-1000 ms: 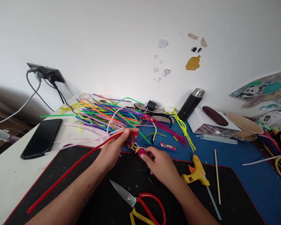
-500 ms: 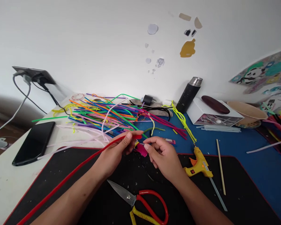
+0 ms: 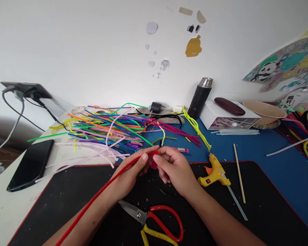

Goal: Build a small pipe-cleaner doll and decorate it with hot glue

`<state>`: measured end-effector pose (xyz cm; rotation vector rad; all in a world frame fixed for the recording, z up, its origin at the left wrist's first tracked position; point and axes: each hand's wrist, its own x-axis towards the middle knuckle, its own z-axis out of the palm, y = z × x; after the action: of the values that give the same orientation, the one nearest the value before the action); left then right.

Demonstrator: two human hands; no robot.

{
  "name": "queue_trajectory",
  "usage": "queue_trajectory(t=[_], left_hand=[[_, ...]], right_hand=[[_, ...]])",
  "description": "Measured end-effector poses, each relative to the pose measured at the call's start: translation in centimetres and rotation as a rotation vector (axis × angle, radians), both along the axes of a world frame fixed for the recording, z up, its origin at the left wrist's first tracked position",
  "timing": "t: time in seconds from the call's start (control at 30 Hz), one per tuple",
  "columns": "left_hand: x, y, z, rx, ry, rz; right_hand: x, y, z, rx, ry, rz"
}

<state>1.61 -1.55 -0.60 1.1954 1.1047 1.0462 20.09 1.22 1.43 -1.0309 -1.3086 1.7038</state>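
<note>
A long red pipe cleaner (image 3: 99, 190) runs from the lower left up over my left forearm to my fingers. My left hand (image 3: 132, 171) pinches it near its upper end between thumb and fingers. Against that red end, the thumb and forefinger of my right hand (image 3: 174, 167) are closed. A small magenta piece (image 3: 154, 164) shows between the two hands, partly hidden by the fingers. Below them, scissors (image 3: 154, 222) with one red and one yellow handle lie on the black mat (image 3: 79, 184).
Behind the hands lies a heap of coloured pipe cleaners (image 3: 113, 126). To the right are a yellow glue gun (image 3: 215, 172) and a wooden stick (image 3: 239, 172). A black flask (image 3: 200, 97) stands beside a white box (image 3: 213, 119). A phone (image 3: 30, 165) lies at left.
My right hand has come up against my left, and its fingertips now meet the red pipe cleaner's end. The magenta piece is more covered. The whole view has shifted slightly.
</note>
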Motion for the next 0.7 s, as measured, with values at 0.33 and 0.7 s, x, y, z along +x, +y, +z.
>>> queue_trajectory(t=[0.33,0.7], left_hand=[[0.1,-0.2,0.9,0.099,0.129,0.045],[-0.1,0.3,2.4,0.161,0.282,0.198]], right_hand=[[0.0,0.0,0.1,-0.026,0.006,-0.026],[0.1,-0.1,0.0,0.004,0.010,-0.027]])
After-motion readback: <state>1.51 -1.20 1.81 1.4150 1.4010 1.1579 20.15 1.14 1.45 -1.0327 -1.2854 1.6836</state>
